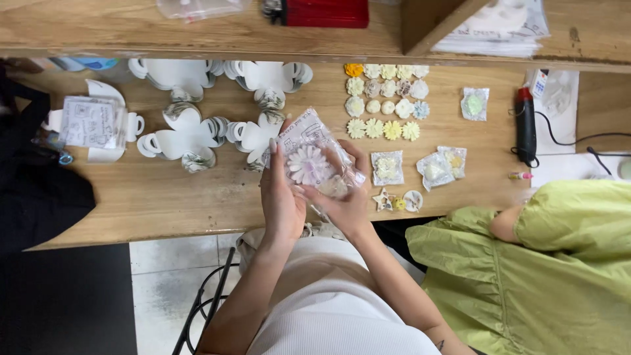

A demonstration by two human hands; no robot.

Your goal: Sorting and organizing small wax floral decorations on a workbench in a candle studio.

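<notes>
While both my hands, left (281,197) and right (347,197), clasp a clear bag (309,141) holding a daisy (307,164), I judge it light, crinkly, fragile; edges grip best.

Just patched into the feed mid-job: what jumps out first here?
Both hands, left and right, hold a clear packet with a pale daisy-shaped piece at the centre. Behind them, rows of small pastel flowers lie on the wooden table, and white folded paper shapes spread to the left.

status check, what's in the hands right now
Left hand and right hand both hold clear bag with pale flower inside. Nothing blocks them.
</notes>
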